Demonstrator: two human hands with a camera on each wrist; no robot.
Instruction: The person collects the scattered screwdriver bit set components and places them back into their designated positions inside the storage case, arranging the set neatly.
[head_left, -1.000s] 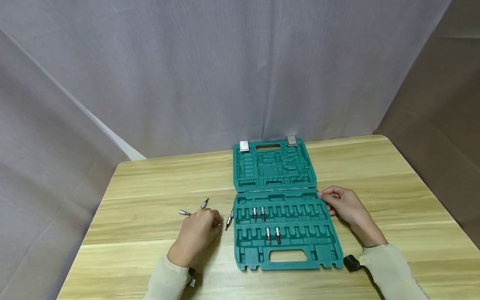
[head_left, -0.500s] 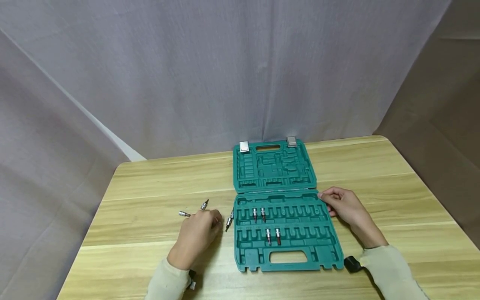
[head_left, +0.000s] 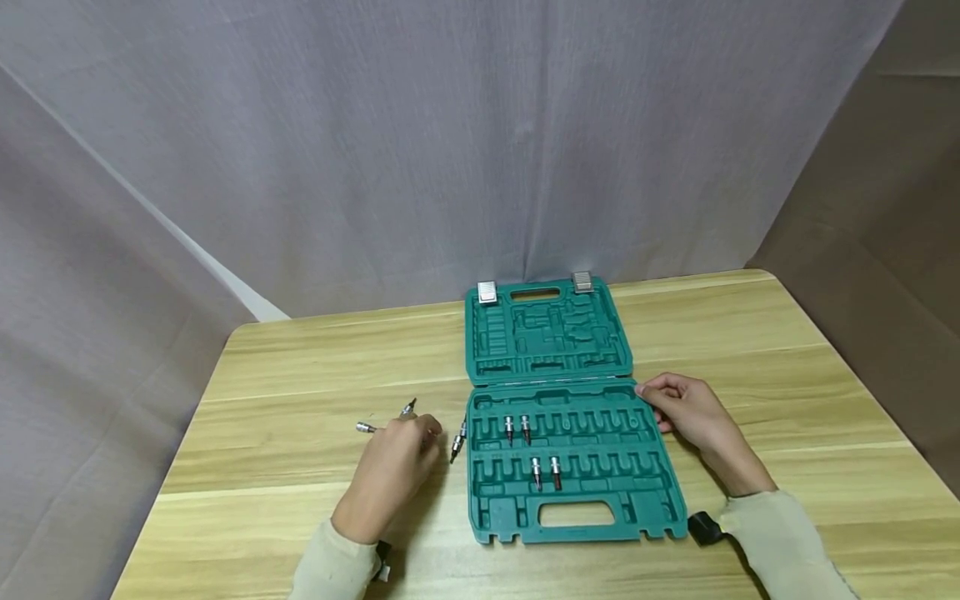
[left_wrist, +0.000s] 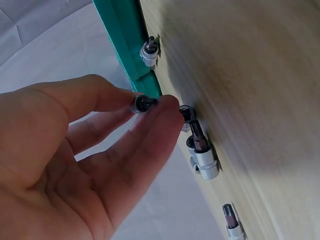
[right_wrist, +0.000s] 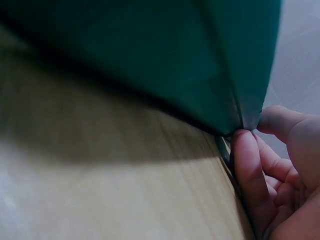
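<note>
— What has the left hand (left_wrist: 75, 165) got?

— A small bit socket (left_wrist: 143, 104), pinched between the thumb and the fingertips (left_wrist: 167, 107), dark tip showing. From the head view the same hand (head_left: 390, 471) sits on the wooden table (head_left: 300, 367), just left of the open green tool case (head_left: 570, 417).

— Is the bit off the table?

— I cannot tell for certain — the wrist view shows it clamped in the fingers, with the tabletop close behind it.

— And the loose pieces around it?

— Two more bit sockets lie right at the fingertips, one with a knurled silver collar (left_wrist: 202, 152) and another further out (left_wrist: 231, 222). A fourth (left_wrist: 149, 50) lies against the edge of the case. In the head view that one (head_left: 457, 442) rests beside the case's left wall, and two others (head_left: 366, 427) (head_left: 408, 407) lie beyond the knuckles.

— The right hand?

— The right hand (head_left: 686, 408) holds the far right corner of the case's near half, near the hinge; fingers curled round the edge, fingertips (right_wrist: 247, 165) pressed under the green corner (right_wrist: 240, 115).

— What is already in the case?

— Four bits stand in slots: a pair (head_left: 517, 427) in the upper row, a pair (head_left: 546, 471) in the lower. The lid (head_left: 547, 333) lies flat open, its two silver latches (head_left: 487, 292) at the far edge.
</note>
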